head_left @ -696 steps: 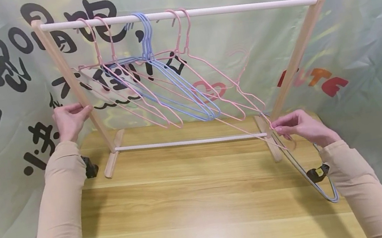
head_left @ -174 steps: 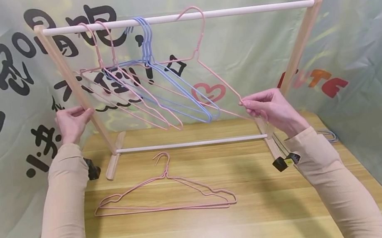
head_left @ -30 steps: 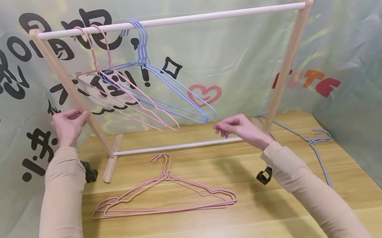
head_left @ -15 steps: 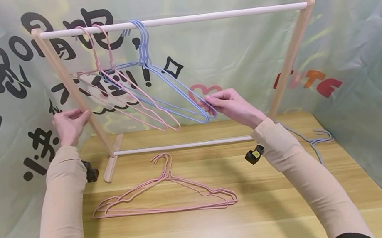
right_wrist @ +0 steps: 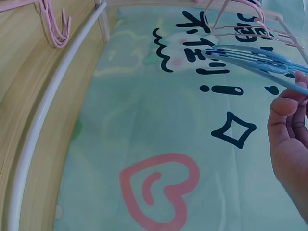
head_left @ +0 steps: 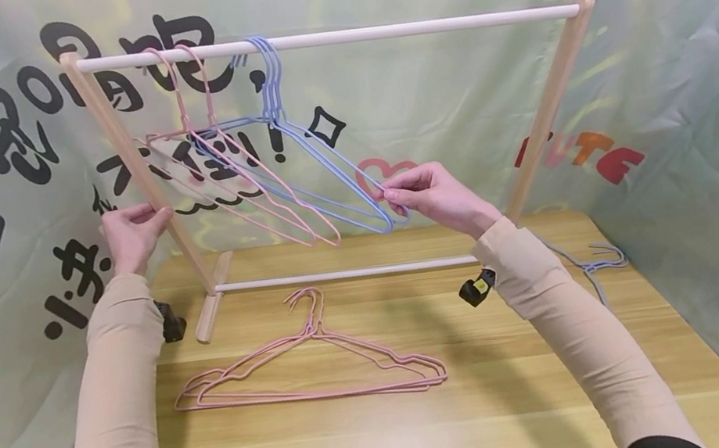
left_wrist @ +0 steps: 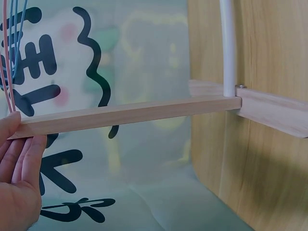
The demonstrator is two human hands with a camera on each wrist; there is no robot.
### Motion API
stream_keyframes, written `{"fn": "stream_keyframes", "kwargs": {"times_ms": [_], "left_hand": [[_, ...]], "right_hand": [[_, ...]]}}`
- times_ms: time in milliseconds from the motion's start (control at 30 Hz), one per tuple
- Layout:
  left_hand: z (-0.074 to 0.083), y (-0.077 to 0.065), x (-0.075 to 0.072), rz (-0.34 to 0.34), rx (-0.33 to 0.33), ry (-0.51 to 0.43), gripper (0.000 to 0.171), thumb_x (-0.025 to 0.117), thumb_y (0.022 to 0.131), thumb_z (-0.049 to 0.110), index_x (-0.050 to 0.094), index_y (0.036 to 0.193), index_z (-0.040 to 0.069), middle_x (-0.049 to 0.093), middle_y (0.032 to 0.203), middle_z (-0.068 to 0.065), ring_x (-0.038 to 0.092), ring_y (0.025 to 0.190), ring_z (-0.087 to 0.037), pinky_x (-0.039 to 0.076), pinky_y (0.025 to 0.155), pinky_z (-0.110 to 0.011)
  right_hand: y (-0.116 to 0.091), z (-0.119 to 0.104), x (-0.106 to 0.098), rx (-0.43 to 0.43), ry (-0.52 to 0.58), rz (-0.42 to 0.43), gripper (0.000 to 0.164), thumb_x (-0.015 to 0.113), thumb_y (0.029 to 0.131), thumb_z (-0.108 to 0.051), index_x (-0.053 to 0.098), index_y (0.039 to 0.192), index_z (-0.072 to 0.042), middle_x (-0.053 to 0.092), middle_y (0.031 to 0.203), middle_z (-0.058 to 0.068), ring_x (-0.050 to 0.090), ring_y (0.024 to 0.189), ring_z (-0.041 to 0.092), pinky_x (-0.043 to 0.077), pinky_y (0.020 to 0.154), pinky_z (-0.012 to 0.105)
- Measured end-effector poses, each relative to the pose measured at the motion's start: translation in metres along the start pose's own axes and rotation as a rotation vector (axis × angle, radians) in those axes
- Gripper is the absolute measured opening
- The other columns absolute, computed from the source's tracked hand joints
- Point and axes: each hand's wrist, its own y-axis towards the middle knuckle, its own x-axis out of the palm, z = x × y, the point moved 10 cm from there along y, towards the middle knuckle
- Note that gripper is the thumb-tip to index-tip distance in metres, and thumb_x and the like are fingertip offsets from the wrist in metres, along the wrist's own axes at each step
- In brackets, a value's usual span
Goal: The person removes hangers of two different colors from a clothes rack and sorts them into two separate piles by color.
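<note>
My left hand (head_left: 133, 236) pinches the left wooden post (head_left: 125, 148) of a small garment rack between thumb and fingers. In the left wrist view the hand (left_wrist: 21, 178) is around that post (left_wrist: 120, 114). The right hand (head_left: 437, 199) pinches the lower right end of a blue clothes hanger, one of several blue hangers (head_left: 272, 100) hooked together on the white top rail (head_left: 405, 28). In the right wrist view my hand (right_wrist: 291, 144) is at the blue wire (right_wrist: 250, 55). Two pink hangers (head_left: 208, 98) hang left of the blue ones. Stacked pink hangers (head_left: 317, 398) lie flat on the table.
On the table's right side lie blue-grey hangers (head_left: 598, 266), partly hidden by my right arm. A white lower bar (head_left: 346, 272) joins the rack's feet. Small black devices (head_left: 477, 287) sit at both wrists. A printed cloth (head_left: 466, 95) stands behind the rack.
The pink hangers that hung right of the blue ones now lie on the table. My right hand has risen and taken hold of a blue hanger. The left hand stays on the post.
</note>
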Motion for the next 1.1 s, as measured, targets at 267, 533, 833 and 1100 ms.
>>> {"fn": "stream_keyframes", "kwargs": {"times_ms": [267, 533, 833, 1100], "left_hand": [[-0.001, 0.001, 0.000, 0.005, -0.001, -0.007, 0.046, 0.076, 0.088, 0.015, 0.064, 0.126, -0.009, 0.056, 0.059, 0.036, 0.059, 0.063, 0.018, 0.050, 0.063, -0.003], [0.002, 0.001, -0.001, 0.015, 0.020, 0.021, 0.047, 0.077, 0.088, 0.016, 0.065, 0.125, -0.010, 0.052, 0.055, 0.037, 0.057, 0.060, 0.018, 0.049, 0.061, -0.003], [0.003, 0.001, -0.002, 0.019, 0.026, 0.043, 0.047, 0.076, 0.088, 0.017, 0.065, 0.125, -0.009, 0.051, 0.055, 0.038, 0.056, 0.059, 0.018, 0.048, 0.061, -0.003], [0.002, 0.000, -0.002, 0.022, 0.011, 0.039, 0.047, 0.077, 0.088, 0.018, 0.066, 0.125, -0.008, 0.051, 0.055, 0.038, 0.056, 0.060, 0.018, 0.048, 0.062, -0.003]], "right_hand": [[0.001, 0.000, -0.002, 0.010, -0.007, 0.058, 0.037, 0.057, 0.096, 0.008, 0.081, 0.087, -0.019, 0.070, 0.078, -0.005, 0.053, 0.066, 0.011, 0.044, 0.062, 0.019], [-0.002, -0.003, -0.006, 0.007, -0.010, 0.116, 0.030, 0.060, 0.095, 0.007, 0.081, 0.088, -0.013, 0.075, 0.082, -0.004, 0.059, 0.067, 0.009, 0.047, 0.062, 0.019], [-0.005, -0.003, -0.009, -0.007, -0.013, 0.120, 0.027, 0.060, 0.096, 0.005, 0.081, 0.091, -0.010, 0.074, 0.080, -0.003, 0.056, 0.065, 0.011, 0.047, 0.061, 0.021], [-0.011, -0.002, -0.011, -0.013, 0.011, 0.125, 0.040, 0.057, 0.096, 0.009, 0.082, 0.086, -0.022, 0.074, 0.078, -0.004, 0.059, 0.067, 0.009, 0.048, 0.062, 0.019]]}}
